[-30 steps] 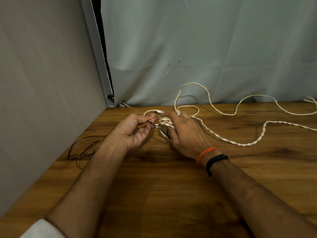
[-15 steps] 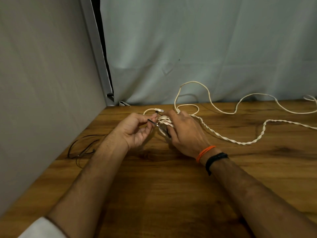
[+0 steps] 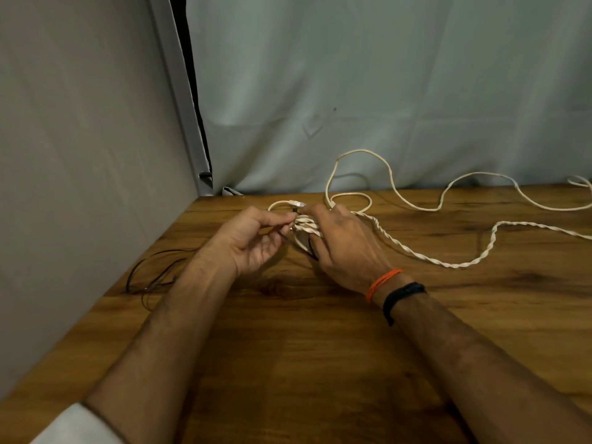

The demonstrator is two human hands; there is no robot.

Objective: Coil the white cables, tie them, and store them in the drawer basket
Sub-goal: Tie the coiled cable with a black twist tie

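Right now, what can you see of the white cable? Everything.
The white cable looks like a thin, cream plastic-sheathed cord. Part is wound into a small bundle between both hands on the wooden table: the right hand grips it, the left hand pinches at it beside a thin black tie. From there a twisted double run trails right across the table, and a single strand loops up against the backdrop. One connector end shows near the fingertips.

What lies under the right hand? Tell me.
Under the right hand a small bundle of white cable shows at the fingertips, with a dark tie beside it, on the wooden table. The rest of the bundle is covered by the hand.
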